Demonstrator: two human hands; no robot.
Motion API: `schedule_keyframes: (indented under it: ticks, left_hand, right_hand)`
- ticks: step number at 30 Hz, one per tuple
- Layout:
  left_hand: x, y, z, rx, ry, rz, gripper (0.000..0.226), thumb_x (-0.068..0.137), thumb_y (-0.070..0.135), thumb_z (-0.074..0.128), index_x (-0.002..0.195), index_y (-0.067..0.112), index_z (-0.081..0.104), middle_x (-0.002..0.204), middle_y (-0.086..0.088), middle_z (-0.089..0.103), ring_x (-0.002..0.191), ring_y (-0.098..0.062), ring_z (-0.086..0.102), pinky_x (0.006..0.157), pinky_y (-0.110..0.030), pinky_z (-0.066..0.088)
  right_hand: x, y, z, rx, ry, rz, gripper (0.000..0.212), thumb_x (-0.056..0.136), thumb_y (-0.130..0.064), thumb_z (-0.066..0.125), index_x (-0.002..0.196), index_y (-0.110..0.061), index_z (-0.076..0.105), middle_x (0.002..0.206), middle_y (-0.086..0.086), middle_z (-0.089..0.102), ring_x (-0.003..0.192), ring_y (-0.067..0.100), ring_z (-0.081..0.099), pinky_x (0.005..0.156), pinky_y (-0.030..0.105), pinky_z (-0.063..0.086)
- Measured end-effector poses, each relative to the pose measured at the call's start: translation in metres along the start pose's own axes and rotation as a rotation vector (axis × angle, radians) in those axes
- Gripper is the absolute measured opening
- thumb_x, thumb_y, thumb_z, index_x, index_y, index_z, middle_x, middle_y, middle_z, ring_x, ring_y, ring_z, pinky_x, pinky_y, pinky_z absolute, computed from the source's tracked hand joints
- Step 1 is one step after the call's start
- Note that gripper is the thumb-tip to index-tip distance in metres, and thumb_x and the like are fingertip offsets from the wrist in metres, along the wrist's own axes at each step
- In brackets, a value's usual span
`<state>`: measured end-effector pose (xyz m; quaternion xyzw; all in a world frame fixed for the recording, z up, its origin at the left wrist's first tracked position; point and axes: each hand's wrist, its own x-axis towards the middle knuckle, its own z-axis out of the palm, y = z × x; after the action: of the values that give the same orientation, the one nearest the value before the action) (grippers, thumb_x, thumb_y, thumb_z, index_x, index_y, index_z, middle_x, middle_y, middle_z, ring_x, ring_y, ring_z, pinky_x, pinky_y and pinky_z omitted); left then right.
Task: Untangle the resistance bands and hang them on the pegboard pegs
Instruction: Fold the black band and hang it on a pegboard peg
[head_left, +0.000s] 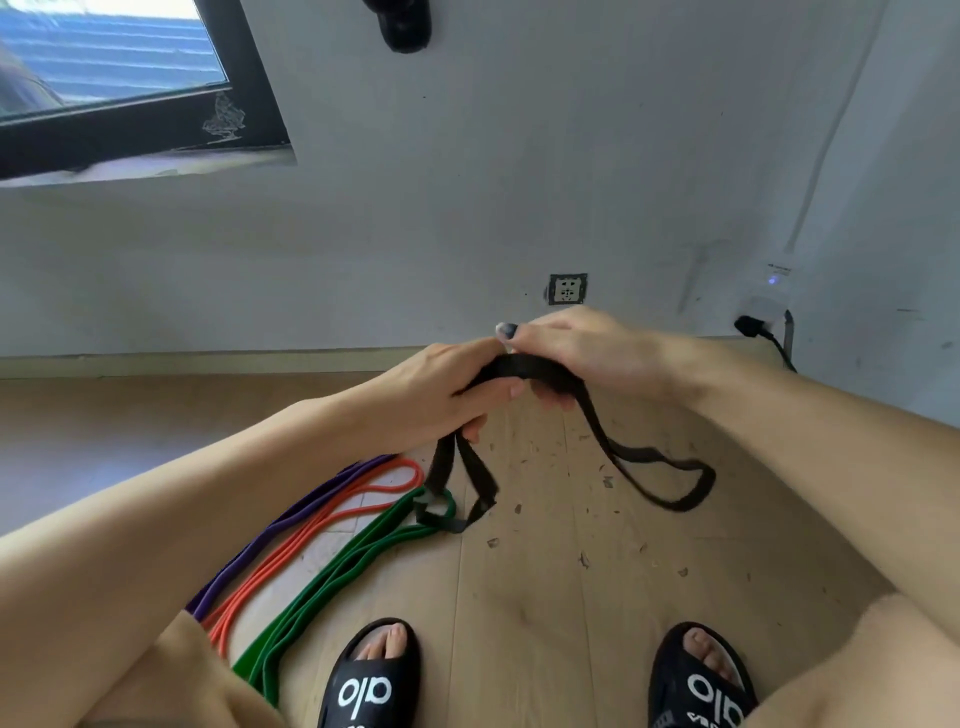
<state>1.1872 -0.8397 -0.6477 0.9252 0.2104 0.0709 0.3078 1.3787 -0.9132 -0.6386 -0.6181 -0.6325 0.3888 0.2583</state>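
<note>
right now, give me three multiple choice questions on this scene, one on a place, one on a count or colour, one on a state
1. Where do the coloured bands lie?
A. on the floor by the person's left foot
B. on the window sill
C. over the right forearm

2. How many coloured bands lie there?
A. one
B. three
C. five

3. What state is the black strap in?
A. flat on the floor, untouched
B. gripped by both hands, its ends dangling
C. hung on the wall

Answers:
1. A: the purple band, orange band and green band stretch over the wooden floor.
2. B: purple, orange, green.
3. B: the left hand and right hand hold the black strap.
</note>
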Motion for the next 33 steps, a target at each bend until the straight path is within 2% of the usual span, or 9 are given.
schedule_keyframes:
  ticks: [3, 7, 15, 18, 22, 24, 27, 29, 33]
  left_hand:
    - [0.002, -0.004, 0.001, 0.057, -0.018, 0.017, 0.017, 0.103, 0.034, 0.056, 0.092, 0.045, 0.048, 0.068, 0.008, 0.060, 0.056, -0.003, 0.059, 0.057, -0.018, 0.047]
    - [-0.001, -0.022, 0.000, 0.096, -0.041, -0.005, 0.019, 0.100, 0.039, 0.058, 0.086, 0.038, 0.046, 0.072, 0.004, 0.062, 0.057, -0.006, 0.058, 0.057, -0.024, 0.050]
    - [-0.009, -0.047, 0.000, 0.179, -0.079, -0.059, 0.022, 0.101, 0.047, 0.052, 0.083, 0.039, 0.043, 0.069, 0.005, 0.061, 0.055, -0.004, 0.059, 0.053, -0.019, 0.048]
    - [-0.011, -0.037, -0.002, 0.197, -0.031, -0.037, 0.029, 0.096, 0.056, 0.050, 0.077, 0.035, 0.044, 0.066, 0.009, 0.051, 0.053, -0.003, 0.050, 0.052, -0.020, 0.042]
    - [-0.008, -0.015, -0.004, 0.064, 0.095, 0.021, 0.024, 0.095, 0.049, 0.059, 0.079, 0.032, 0.054, 0.061, 0.006, 0.056, 0.048, -0.003, 0.051, 0.049, -0.018, 0.042]
    - [-0.007, -0.005, -0.006, -0.003, 0.124, 0.021, 0.017, 0.095, 0.041, 0.065, 0.082, 0.031, 0.060, 0.060, 0.000, 0.064, 0.045, -0.003, 0.054, 0.048, -0.020, 0.048]
    - [-0.009, -0.007, -0.010, -0.026, 0.099, -0.004, 0.018, 0.094, 0.040, 0.067, 0.083, 0.027, 0.062, 0.062, -0.008, 0.068, 0.045, -0.012, 0.058, 0.049, -0.018, 0.048]
    - [-0.011, -0.014, -0.011, -0.024, 0.048, -0.052, 0.022, 0.094, 0.044, 0.065, 0.080, 0.028, 0.058, 0.063, -0.004, 0.068, 0.050, -0.007, 0.061, 0.055, -0.015, 0.049]
    - [-0.016, -0.024, -0.009, -0.146, -0.065, -0.102, 0.032, 0.091, 0.057, 0.045, 0.082, 0.027, 0.052, 0.068, 0.008, 0.058, 0.060, -0.003, 0.057, 0.068, -0.027, 0.052]
  right_hand:
    - [0.001, -0.003, 0.000, -0.051, 0.003, -0.039, 0.046, 0.103, -0.046, 0.054, 0.080, -0.008, 0.068, 0.058, -0.001, 0.050, 0.052, 0.013, 0.044, 0.053, 0.029, 0.037]
    - [-0.001, -0.001, -0.014, -0.087, 0.073, -0.018, 0.048, 0.100, -0.043, 0.060, 0.059, -0.018, 0.056, 0.052, -0.004, 0.039, 0.047, 0.012, 0.035, 0.053, 0.031, 0.029]
    - [-0.009, 0.011, -0.035, -0.136, 0.056, 0.096, 0.052, 0.100, -0.044, 0.059, 0.073, 0.000, 0.059, 0.053, 0.002, 0.040, 0.047, 0.016, 0.033, 0.051, 0.027, 0.031]
    - [-0.012, 0.008, -0.029, -0.165, -0.043, 0.169, 0.052, 0.103, -0.052, 0.048, 0.075, -0.008, 0.059, 0.054, 0.000, 0.055, 0.048, 0.017, 0.049, 0.062, 0.029, 0.048]
    - [-0.009, -0.008, -0.002, -0.068, -0.154, 0.130, 0.056, 0.103, -0.062, 0.032, 0.109, -0.020, 0.069, 0.093, 0.000, 0.078, 0.076, 0.024, 0.073, 0.079, 0.037, 0.058]
    - [-0.004, -0.014, 0.012, -0.001, -0.162, 0.046, 0.059, 0.105, -0.057, 0.034, 0.095, -0.008, 0.065, 0.084, 0.001, 0.074, 0.072, 0.024, 0.067, 0.073, 0.033, 0.054]
    - [0.001, -0.016, 0.014, 0.039, -0.096, -0.025, 0.048, 0.106, -0.045, 0.047, 0.071, -0.014, 0.056, 0.058, -0.003, 0.046, 0.052, 0.015, 0.040, 0.054, 0.030, 0.037]
    - [0.002, -0.013, 0.004, 0.038, -0.057, -0.017, 0.043, 0.104, -0.040, 0.054, 0.069, -0.016, 0.059, 0.055, -0.005, 0.039, 0.048, 0.012, 0.031, 0.049, 0.029, 0.027]
    - [-0.001, -0.009, -0.017, 0.060, -0.012, 0.020, 0.042, 0.101, -0.033, 0.059, 0.066, -0.012, 0.053, 0.057, 0.002, 0.036, 0.046, 0.015, 0.028, 0.046, 0.030, 0.022]
